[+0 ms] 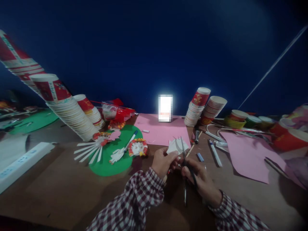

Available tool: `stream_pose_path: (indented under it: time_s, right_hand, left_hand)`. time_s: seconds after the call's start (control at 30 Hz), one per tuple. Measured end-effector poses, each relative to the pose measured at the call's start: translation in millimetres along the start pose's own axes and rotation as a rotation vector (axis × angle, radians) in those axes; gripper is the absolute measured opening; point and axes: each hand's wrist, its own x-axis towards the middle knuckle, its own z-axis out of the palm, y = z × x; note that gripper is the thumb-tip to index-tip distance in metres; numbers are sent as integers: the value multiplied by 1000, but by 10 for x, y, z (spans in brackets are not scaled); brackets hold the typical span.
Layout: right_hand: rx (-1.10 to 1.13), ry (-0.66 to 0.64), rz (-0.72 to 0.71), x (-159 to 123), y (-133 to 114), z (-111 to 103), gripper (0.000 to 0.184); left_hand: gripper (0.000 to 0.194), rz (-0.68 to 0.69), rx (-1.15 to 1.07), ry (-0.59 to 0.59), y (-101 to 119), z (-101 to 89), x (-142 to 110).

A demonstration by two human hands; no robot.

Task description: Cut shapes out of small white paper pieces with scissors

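Pinching the white paper in the left hand's fingers, above the bench, just near of the pink sheet. Gripping scissors with curled right-hand fingers. Best to turn paper into blades, slowly, keeping left fingertips clear.

Matt paper cups; smooth pink paper; brown tbl w/ wood look.
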Motion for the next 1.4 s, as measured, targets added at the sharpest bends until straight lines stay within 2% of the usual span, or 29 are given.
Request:
stream_pose_path:
  time_s: [1.07,1.4]
  right_hand:
    - [67,7,-8,-4,96,1,26]
    - [68,17,-3,-7,56,23,26]
  left_hand:
    - [19,-32,53,-8,-19,7,-2]
    - [20,-15,58,-1,-59,-8,20]
